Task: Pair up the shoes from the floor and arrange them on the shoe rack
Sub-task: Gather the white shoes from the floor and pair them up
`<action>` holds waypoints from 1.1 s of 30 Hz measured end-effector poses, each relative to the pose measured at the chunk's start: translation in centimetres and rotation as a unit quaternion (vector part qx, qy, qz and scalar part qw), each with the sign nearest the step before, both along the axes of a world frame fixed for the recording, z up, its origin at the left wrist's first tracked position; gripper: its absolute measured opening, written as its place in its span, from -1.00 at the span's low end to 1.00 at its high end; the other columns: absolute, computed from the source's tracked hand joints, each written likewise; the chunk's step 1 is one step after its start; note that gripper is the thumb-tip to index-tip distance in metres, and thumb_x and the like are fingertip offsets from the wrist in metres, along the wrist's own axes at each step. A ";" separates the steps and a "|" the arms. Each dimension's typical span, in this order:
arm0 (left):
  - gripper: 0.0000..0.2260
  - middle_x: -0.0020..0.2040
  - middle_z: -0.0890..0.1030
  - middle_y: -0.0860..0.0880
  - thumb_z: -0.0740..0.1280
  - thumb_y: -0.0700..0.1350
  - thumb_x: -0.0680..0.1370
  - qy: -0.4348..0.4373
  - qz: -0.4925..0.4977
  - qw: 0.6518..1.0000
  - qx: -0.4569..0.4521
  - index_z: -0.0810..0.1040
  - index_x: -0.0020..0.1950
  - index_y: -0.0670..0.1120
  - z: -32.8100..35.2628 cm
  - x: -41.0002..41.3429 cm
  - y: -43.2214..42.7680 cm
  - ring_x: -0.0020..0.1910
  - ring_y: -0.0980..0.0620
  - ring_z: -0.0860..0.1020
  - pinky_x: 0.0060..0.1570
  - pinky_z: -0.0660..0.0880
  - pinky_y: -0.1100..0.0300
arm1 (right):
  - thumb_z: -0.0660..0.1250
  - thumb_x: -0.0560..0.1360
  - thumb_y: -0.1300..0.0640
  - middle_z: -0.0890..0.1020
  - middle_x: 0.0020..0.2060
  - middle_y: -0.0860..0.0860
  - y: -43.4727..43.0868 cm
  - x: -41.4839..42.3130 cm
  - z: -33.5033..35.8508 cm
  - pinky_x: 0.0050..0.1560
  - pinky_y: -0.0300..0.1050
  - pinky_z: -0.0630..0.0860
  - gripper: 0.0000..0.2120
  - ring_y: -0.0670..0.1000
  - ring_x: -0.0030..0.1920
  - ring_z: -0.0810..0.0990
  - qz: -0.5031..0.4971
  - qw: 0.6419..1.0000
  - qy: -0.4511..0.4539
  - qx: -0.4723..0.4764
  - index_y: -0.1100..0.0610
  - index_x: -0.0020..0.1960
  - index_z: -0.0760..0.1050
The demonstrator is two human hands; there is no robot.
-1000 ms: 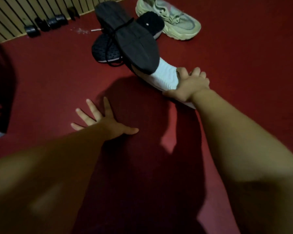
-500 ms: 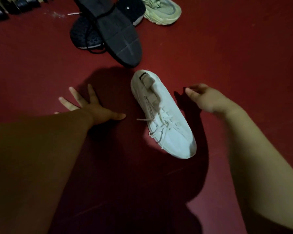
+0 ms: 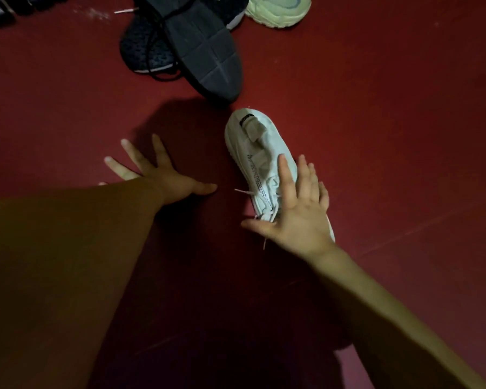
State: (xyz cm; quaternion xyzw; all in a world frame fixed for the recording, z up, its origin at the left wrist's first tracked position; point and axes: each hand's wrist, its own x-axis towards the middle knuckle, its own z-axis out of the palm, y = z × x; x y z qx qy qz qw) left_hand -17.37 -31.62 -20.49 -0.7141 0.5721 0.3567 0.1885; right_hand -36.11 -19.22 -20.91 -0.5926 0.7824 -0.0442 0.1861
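Note:
A white sneaker point(image 3: 254, 148) lies upright on the red floor, heel away from me. My right hand point(image 3: 299, 209) is spread over its laces and toe with straight fingers. My left hand point(image 3: 163, 178) lies flat on the floor to the sneaker's left, fingers splayed. Beyond the sneaker a black shoe point(image 3: 205, 51) lies sole up across a dark knit shoe point(image 3: 145, 49). A pale green sneaker point(image 3: 278, 9) sits at the top edge, partly cut off.
Dark objects point(image 3: 9, 8) line the top left corner beside a wall base. A small white scrap point(image 3: 125, 11) lies on the floor near them. Red floor stretches to the right. No shoe rack is in view.
My right hand let go of the white sneaker after dragging it toward me, then came back down over its laces. The view tilted down. My left hand stayed planted.

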 end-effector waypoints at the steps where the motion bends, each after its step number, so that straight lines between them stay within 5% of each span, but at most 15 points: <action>1: 0.25 0.41 -0.56 -0.06 0.39 0.48 0.12 0.000 0.001 1.000 0.000 -0.47 0.43 0.19 0.0 0.0 0.0 0.39 -0.32 -0.47 0.37 -0.17 -0.37 | 0.26 0.19 -0.50 -0.25 0.51 0.11 0.4 0.1 0.0 0.46 0.12 -0.18 0.17 0.11 0.52 -0.24 0.016 1.000 0.013 0.004 -0.11 0.47 -0.41; 10: 0.26 0.41 -0.57 -0.04 0.40 0.48 0.11 -0.003 0.005 1.000 0.002 -0.47 0.43 0.20 0.3 -0.1 0.2 0.39 -0.31 -0.47 0.34 -0.20 -0.41 | -0.02 0.31 -0.50 -0.17 0.53 0.09 1.8 0.2 -1.1 0.45 0.02 -0.22 -0.07 0.07 0.53 -0.18 0.009 0.999 0.014 -0.040 -0.13 0.50 -0.31; 16: 0.25 0.40 -0.57 -0.07 0.38 0.49 0.12 -0.008 -0.004 1.000 0.003 -0.49 0.42 0.18 0.5 -0.1 0.2 0.40 -0.29 -0.47 0.30 -0.27 -0.40 | 0.29 0.44 -0.25 0.01 0.52 0.15 -5.3 0.7 2.1 0.44 0.16 -0.01 -0.19 0.15 0.52 -0.05 -0.081 0.988 -0.050 -0.122 -0.03 0.53 -0.01; 24: 0.27 0.37 -0.60 -0.09 0.37 0.49 0.13 -0.001 -0.015 0.999 0.030 -0.57 0.37 0.17 0.3 0.1 -0.2 0.38 -0.31 -0.49 0.28 -0.27 -0.42 | 0.36 0.36 -0.31 -0.03 0.51 0.15 -23.1 6.3 4.0 0.40 0.10 0.09 0.00 0.22 0.48 0.05 0.025 0.999 -0.032 0.004 -0.08 0.53 -0.22; 29: 0.26 0.32 -0.66 -0.10 0.38 0.48 0.16 0.009 -0.011 0.999 0.047 -0.60 0.34 0.16 0.5 0.1 -0.4 0.36 -0.31 -0.51 0.27 -0.28 -0.42 | 0.37 0.44 -0.14 0.10 0.46 0.18 -24.8 4.6 3.0 0.32 0.06 0.23 -0.12 0.24 0.37 0.19 0.029 0.999 0.035 -0.012 -0.09 0.53 -0.15; 33: 0.26 0.33 -0.65 -0.10 0.38 0.47 0.16 0.008 -0.009 0.999 0.046 -0.58 0.36 0.16 0.6 0.1 -0.5 0.36 -0.32 -0.51 0.28 -0.28 -0.41 | 0.35 0.46 -0.07 0.25 0.36 0.21 -24.6 3.0 3.9 0.24 0.05 0.32 -0.22 0.24 0.31 0.31 0.049 0.999 -0.006 0.005 -0.04 0.52 -0.03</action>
